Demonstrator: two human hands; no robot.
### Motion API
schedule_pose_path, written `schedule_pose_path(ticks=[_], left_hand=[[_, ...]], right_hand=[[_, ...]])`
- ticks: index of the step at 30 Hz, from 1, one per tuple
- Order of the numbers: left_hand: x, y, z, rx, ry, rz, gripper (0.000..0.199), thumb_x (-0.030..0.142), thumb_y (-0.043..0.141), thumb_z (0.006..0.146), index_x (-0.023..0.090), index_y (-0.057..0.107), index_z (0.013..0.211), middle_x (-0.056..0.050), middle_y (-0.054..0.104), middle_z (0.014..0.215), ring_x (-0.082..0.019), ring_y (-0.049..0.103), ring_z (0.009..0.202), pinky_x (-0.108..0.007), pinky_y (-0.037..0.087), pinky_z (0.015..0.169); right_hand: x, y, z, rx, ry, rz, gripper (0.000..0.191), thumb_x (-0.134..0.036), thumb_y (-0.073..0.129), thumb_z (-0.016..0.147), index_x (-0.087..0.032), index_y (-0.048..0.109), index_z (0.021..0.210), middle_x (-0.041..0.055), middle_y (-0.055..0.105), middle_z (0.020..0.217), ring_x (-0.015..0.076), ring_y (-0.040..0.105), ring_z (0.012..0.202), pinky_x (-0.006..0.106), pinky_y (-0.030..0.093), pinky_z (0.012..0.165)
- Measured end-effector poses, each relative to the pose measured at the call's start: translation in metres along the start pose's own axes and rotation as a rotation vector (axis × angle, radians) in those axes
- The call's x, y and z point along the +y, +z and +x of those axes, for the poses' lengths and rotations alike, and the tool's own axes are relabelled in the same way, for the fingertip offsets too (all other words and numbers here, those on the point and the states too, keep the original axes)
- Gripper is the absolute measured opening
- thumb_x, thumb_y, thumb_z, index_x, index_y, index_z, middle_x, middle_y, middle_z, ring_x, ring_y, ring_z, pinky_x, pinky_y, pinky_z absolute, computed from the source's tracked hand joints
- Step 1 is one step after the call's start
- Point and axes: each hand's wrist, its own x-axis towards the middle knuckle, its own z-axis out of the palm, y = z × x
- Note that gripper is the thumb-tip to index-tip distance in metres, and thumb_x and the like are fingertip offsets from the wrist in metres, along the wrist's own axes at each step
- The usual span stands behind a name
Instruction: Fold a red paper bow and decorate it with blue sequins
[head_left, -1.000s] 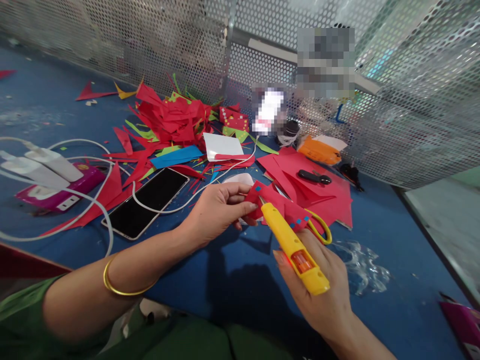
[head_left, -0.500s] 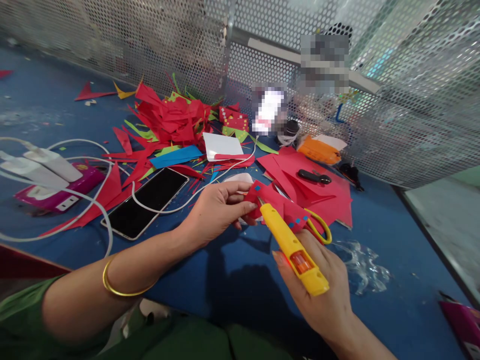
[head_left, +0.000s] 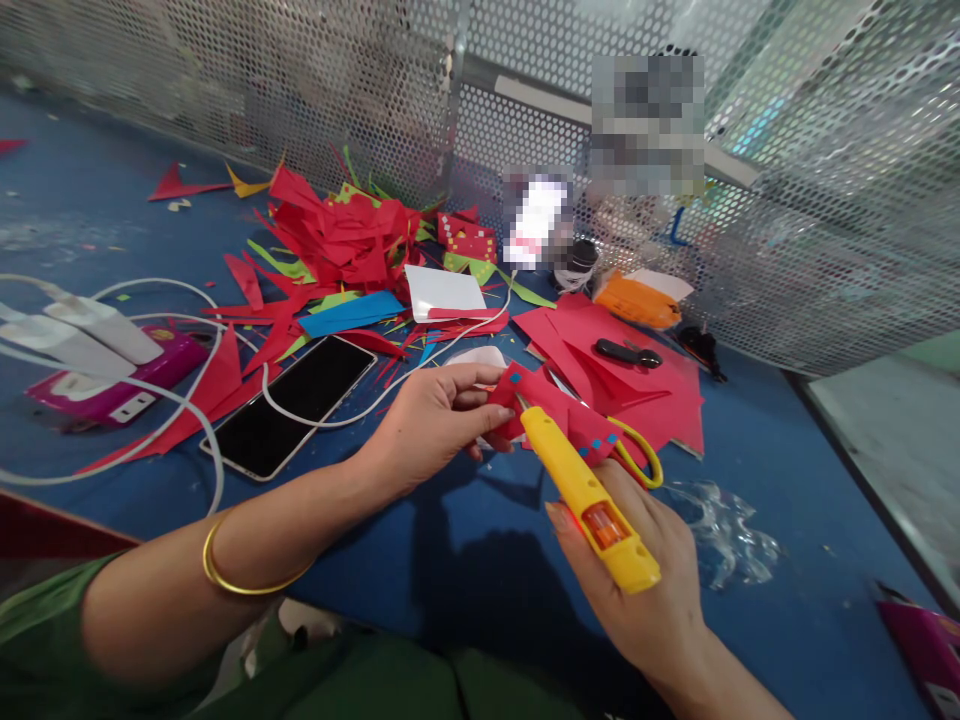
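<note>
Between the thumb and fingers of my left hand (head_left: pixel 431 425) is the left end of a red paper piece (head_left: pixel 555 400) with small blue squares stuck on it. My right hand (head_left: pixel 656 565) is wrapped around a yellow glue gun (head_left: pixel 566 465), and its handle is hidden under the palm. The thin metal tip meets or nearly meets the red paper close to my left thumb; contact cannot be made out. A red glow shows by my right thumb. Behind the paper, a yellow scissors handle (head_left: pixel 651 455) pokes out, its blades mostly covered.
A black phone (head_left: pixel 292 405) lies left of my left hand, crossed by a white cable. Red paper scraps (head_left: pixel 345 235) pile up behind. Red sheets (head_left: pixel 675 400) carry a black key fob (head_left: pixel 628 353). Crumpled clear plastic (head_left: pixel 727 535) sits right. Perforated metal (head_left: pixel 300 100) borders the table.
</note>
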Motion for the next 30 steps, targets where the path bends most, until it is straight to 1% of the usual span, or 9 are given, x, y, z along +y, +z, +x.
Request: schedule_pose_path(ticks=[8, 17, 22, 30], left_hand=[[-0.0014, -0.0007, 0.0003, -0.014, 0.010, -0.001, 0.036, 0.020, 0.072, 0.081, 0.017, 0.071, 0.117, 0.000, 0.077, 0.075, -0.014, 0.074, 0.065, -0.015, 0.051, 0.047], [-0.0032, -0.0014, 0.0000, -0.015, 0.024, 0.003, 0.036, 0.020, 0.072, 0.081, 0.017, 0.071, 0.117, 0.000, 0.077, 0.074, -0.014, 0.074, 0.064, -0.015, 0.051, 0.047], [-0.0032, -0.0018, 0.0001, -0.021, 0.031, 0.002, 0.035, 0.019, 0.071, 0.082, 0.018, 0.072, 0.117, 0.000, 0.077, 0.075, -0.013, 0.074, 0.063, -0.014, 0.051, 0.046], [-0.0034, -0.0016, 0.0008, -0.010, 0.043, 0.006, 0.035, 0.019, 0.071, 0.081, 0.016, 0.072, 0.115, 0.000, 0.077, 0.076, -0.014, 0.073, 0.063, -0.015, 0.051, 0.047]], right_hand=[[0.0007, -0.0003, 0.0001, 0.006, -0.010, -0.029, 0.022, -0.037, 0.048, 0.100, -0.022, 0.047, 0.084, -0.0007, 0.055, 0.065, 0.0132, 0.057, 0.052, 0.025, 0.045, 0.049], [0.0004, -0.0007, -0.0001, 0.008, -0.008, -0.034, 0.022, -0.038, 0.048, 0.100, -0.021, 0.050, 0.086, 0.0003, 0.058, 0.066, 0.0131, 0.058, 0.050, 0.025, 0.044, 0.047], [0.0006, -0.0001, 0.0000, -0.021, 0.005, 0.022, 0.017, -0.034, 0.051, 0.098, -0.020, 0.052, 0.088, -0.0002, 0.058, 0.067, 0.0136, 0.059, 0.054, 0.025, 0.046, 0.050], [0.0006, -0.0013, -0.0009, -0.029, 0.005, 0.034, 0.015, -0.033, 0.052, 0.097, -0.021, 0.052, 0.088, 0.0000, 0.060, 0.069, 0.0142, 0.061, 0.057, 0.026, 0.047, 0.052]])
